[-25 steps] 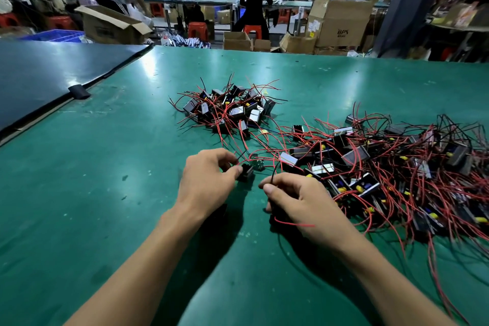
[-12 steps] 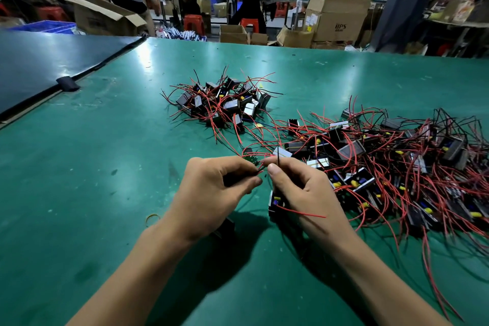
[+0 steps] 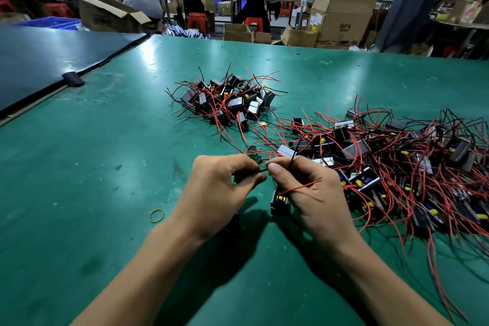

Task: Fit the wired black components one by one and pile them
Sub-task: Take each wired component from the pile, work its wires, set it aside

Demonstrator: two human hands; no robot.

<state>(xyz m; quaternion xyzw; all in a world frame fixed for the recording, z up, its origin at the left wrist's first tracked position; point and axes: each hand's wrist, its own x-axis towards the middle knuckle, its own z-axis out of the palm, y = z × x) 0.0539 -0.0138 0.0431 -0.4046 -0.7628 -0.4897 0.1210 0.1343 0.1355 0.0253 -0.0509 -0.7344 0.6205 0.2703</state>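
Note:
My left hand (image 3: 219, 188) pinches a small dark part, mostly hidden by the fingers, with a green circuit board (image 3: 254, 158) showing just above them. My right hand (image 3: 309, 190) pinches a thin black wire against the left fingertips, with a red wire lying across its back. A black component (image 3: 280, 202) with yellow and blue inside hangs under the right palm. A small pile of wired black components (image 3: 227, 100) lies farther back in the middle. A big tangled heap of them (image 3: 397, 164) spreads over the right of the green table (image 3: 105, 167).
A yellow rubber band (image 3: 157, 215) lies left of my left wrist. A dark blue mat (image 3: 47, 58) covers the far left, with a black clip (image 3: 73, 78) on its edge. Cardboard boxes (image 3: 341, 18), red stools and several people fill the background.
Both hands rose off the table and came together, fingertips now meeting over a black wire. The black component now hangs under my right palm. The camera tilted a little.

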